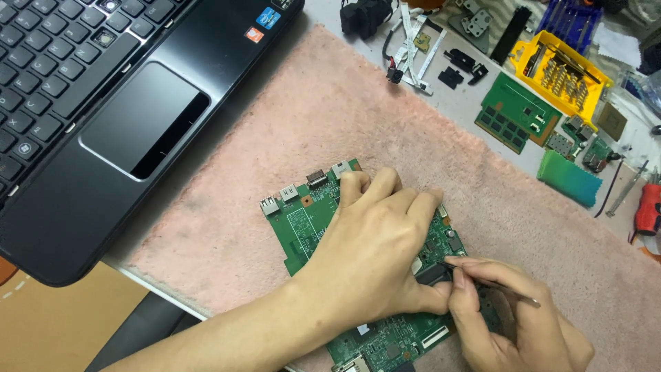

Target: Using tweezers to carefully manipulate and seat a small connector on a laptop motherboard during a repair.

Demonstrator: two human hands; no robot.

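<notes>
A green circuit board (303,224) with metal ports along its far edge lies on a pink fuzzy cloth (344,117). My left hand (375,241) rests flat on the board, fingers curled over its far edge, pressing it down. My right hand (513,320) pinches a thin metal tool (492,284), like tweezers, whose tip touches a dark part near the middle of the board, right beside my left thumb. Much of the board is hidden under both hands.
A black laptop (103,103) lies open at the left. At the back right are a yellow tray of screws (561,69), small green boards (516,110), a teal cloth (568,179), cables (413,48), black brackets and a red-handled tool (648,207).
</notes>
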